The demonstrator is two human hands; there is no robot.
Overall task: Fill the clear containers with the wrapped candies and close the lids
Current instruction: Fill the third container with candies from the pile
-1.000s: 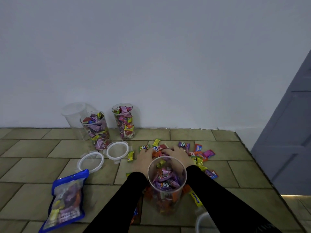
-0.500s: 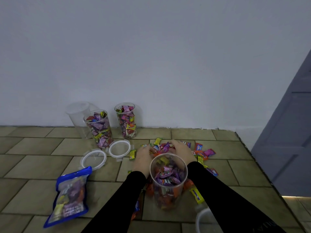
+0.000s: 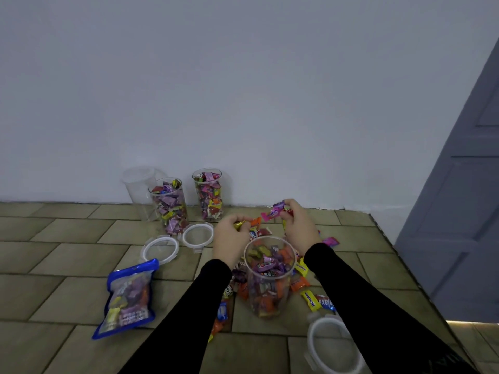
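Your left hand [image 3: 229, 240] pinches yellow and orange wrapped candies [image 3: 247, 223]; your right hand [image 3: 299, 225] grasps pink and purple wrapped candies [image 3: 274, 211] in its fingers. Both hover behind the clear cylindrical plastic container [image 3: 268, 276], which stands open, partly filled, on the tiled floor [image 3: 67, 265].

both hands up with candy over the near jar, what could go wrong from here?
1. The right hand pinches several candies loosely; the pink candy sticks out beyond the near jar rim and may fall outside it.
2. The jar stands between both black sleeves; a forearm could tip it.
3. The lid lies by the right sleeve and might get knocked.
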